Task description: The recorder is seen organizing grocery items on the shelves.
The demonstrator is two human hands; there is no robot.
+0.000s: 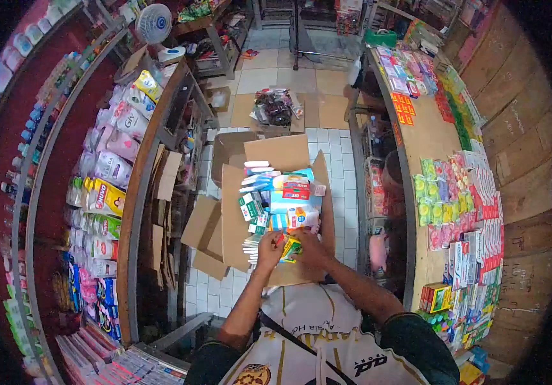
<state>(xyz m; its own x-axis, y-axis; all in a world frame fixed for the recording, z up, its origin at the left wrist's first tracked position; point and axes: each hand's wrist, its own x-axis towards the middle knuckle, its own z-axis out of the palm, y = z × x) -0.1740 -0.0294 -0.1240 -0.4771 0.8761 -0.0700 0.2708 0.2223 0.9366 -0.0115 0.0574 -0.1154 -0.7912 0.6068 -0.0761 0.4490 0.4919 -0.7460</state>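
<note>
Both hands are over the near side of an open cardboard carton (234, 226) on the tiled floor. My left hand (271, 248) grips the left end of a small yellow and green packet (291, 248). At the packet's right end is my right hand (307, 248), its fingers partly hidden. Just beyond them in the carton lie a white and orange box (303, 217), green and white boxes (251, 207), red and white boxes (296, 193) and several pale slim packages (257, 179).
A wooden counter with soap packs (427, 207) and toothpaste boxes runs along the right. On the left, a shelf (134, 192) holds pouches. An empty-looking small carton (208, 236) sits left of the full one. A bagged bundle (276, 107) lies farther ahead; a white fan (154, 24) stands upper left.
</note>
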